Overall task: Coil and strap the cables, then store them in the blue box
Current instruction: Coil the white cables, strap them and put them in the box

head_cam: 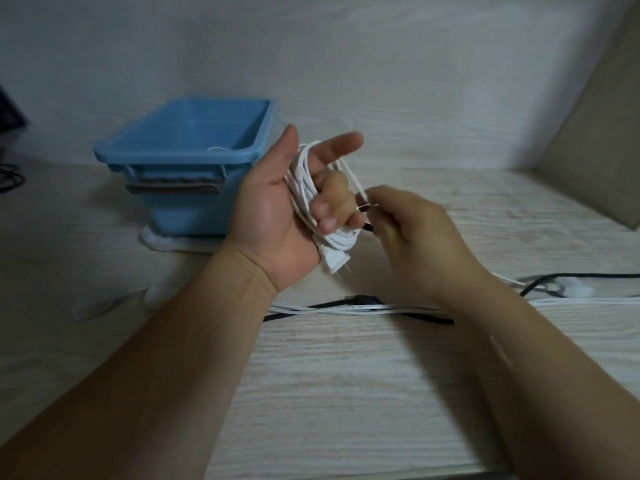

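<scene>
Both beside blue box [173, 156] rim: left grip [273, 209] round white coil [304, 181], right grip [415, 233] on black strap [366, 221]

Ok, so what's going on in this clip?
A person is bundling a cable over the table. The left hand holds a white coil looped round its fingers, with the plug hanging below. The right hand pinches what looks like a dark strap at the coil's side. The blue box stands behind, and loose cables lie in front.
</scene>
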